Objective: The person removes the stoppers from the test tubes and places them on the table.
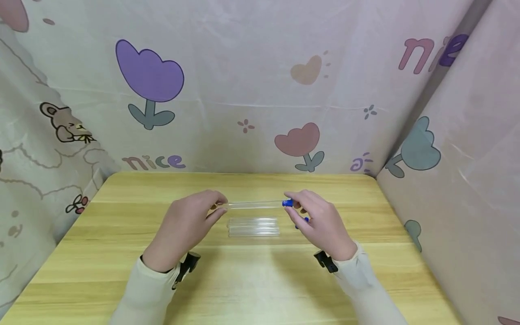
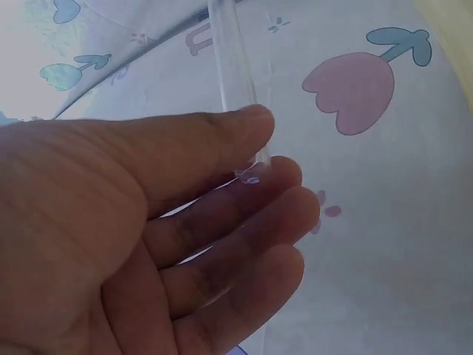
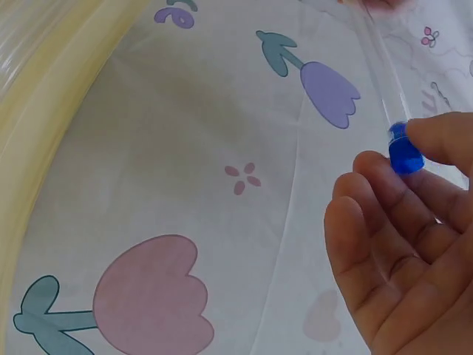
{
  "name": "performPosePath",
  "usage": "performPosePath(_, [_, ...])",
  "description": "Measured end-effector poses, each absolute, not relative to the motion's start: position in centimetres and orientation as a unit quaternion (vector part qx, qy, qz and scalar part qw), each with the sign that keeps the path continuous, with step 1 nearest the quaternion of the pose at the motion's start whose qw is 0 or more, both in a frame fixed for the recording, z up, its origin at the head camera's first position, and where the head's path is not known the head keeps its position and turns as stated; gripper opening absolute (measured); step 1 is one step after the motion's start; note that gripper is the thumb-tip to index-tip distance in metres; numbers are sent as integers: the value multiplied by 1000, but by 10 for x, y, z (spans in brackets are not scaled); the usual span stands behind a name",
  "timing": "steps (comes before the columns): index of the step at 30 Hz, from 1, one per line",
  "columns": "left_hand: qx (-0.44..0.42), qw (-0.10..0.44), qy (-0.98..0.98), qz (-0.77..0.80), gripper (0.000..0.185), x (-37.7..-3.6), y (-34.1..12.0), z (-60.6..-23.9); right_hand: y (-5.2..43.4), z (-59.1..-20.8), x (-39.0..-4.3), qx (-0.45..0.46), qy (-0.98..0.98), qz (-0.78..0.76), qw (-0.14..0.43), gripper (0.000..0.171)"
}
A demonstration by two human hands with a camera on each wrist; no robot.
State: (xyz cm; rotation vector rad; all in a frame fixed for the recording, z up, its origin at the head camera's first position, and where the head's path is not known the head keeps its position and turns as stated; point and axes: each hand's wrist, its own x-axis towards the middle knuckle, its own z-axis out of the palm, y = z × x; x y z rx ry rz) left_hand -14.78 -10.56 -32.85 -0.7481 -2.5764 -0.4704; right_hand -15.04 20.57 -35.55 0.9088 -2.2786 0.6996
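A clear test tube [image 1: 255, 205] is held level above the table between both hands. My left hand [image 1: 192, 219] pinches its rounded end between thumb and fingers; that end of the tube [image 2: 240, 81] shows in the left wrist view. At the other end sits a blue stopper [image 3: 405, 151], which my right hand [image 1: 321, 219] pinches between thumb and forefinger. The stopper is at the tube's mouth; how deep it is seated I cannot tell. Just below in the head view, several clear tubes [image 1: 253, 227] lie side by side on the table.
More blue stoppers [image 1: 306, 220] lie on the wooden table [image 1: 260, 280], partly hidden behind my right hand. A printed cloth [image 1: 227, 90] with flowers hangs along the table's back and sides.
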Motion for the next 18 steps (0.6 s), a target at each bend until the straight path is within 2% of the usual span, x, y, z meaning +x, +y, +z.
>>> performPosePath(5, [-273, 195, -925, -177, 15, -149, -106, -330, 205, -356, -151, 349, -852, 260, 290, 18])
performPosePath(12, [-276, 177, -929, -173, 24, -150, -106, -332, 203, -356, -151, 346, -855, 249, 294, 25])
performPosePath(18, [-279, 168, -931, -163, 19, -150, -106, -333, 201, -358, -152, 346, -856, 247, 293, 25])
